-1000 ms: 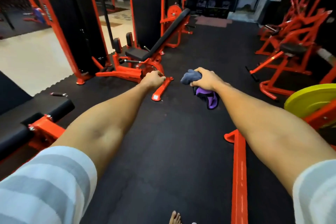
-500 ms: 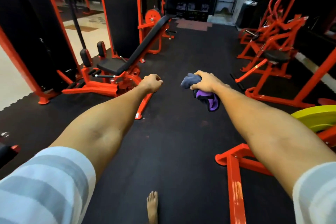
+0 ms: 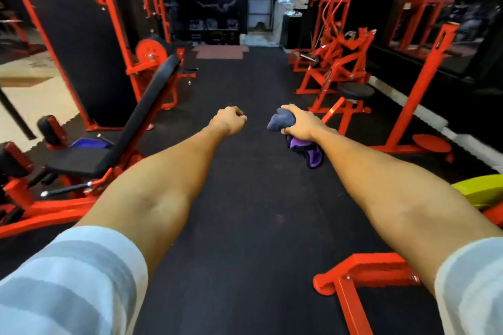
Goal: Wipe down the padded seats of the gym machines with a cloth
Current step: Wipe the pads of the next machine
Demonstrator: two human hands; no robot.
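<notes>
My right hand (image 3: 299,123) grips a bunched blue and purple cloth (image 3: 281,122), its purple end hanging below my wrist. My left hand (image 3: 230,120) is held out beside it as a closed fist with nothing in it. Both arms reach forward over the black floor. At the left stands an orange machine with a black padded seat (image 3: 77,161) and a long tilted black backrest (image 3: 148,109). At the right, further off, a round black padded seat (image 3: 356,90) sits on an orange frame. Neither hand touches a seat.
A black rubber aisle (image 3: 245,198) runs ahead between rows of orange machines. An orange floor bar (image 3: 353,294) lies low at the right, near a yellow weight plate (image 3: 479,190). Red roller pads (image 3: 51,130) stick out at the left. A doorway (image 3: 261,8) is at the far end.
The view has swung right and moved forward along the aisle; the left machine slid toward the left edge. Both arms stay stretched out, the cloth still gripped in my right hand.
</notes>
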